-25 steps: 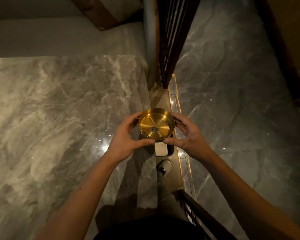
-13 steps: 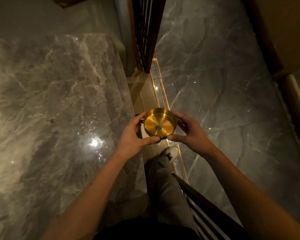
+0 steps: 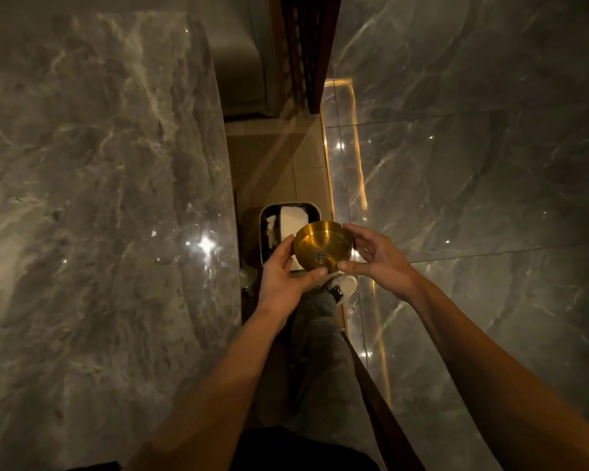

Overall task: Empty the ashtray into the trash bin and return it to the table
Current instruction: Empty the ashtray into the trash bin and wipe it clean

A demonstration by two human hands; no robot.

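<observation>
Two hands hold one golden ashtray (image 3: 322,245) a little right of the middle of the frame. The left hand (image 3: 283,278) takes it from the lower left, with the thumb under its near edge and the fingers behind the left side of the rim. The right hand (image 3: 376,258) closes on the right side, thumb at the lower edge and fingers curled over the far rim. So both grips are closed on the ashtray, one against the other, and I think this is to keep a smooth metal dish steady while it is carried. The dish looks slightly tipped toward the camera, so its inside is visible: a small dark heap of ash (image 3: 321,256) lies near the bottom and nothing has fallen out yet.

Directly behind the ashtray in the picture, partly covered by it and by the left hand, stands the trash bin (image 3: 269,212), with a light rounded rim and a dark opening. It stands on the floor in the narrow gap between the marble table (image 3: 99,198), which fills the left half of the frame, and the lit strip of floor on the right. The ashtray appears to be held over the bin's near right corner, probably so that the ash drops inside when the dish is turned
</observation>
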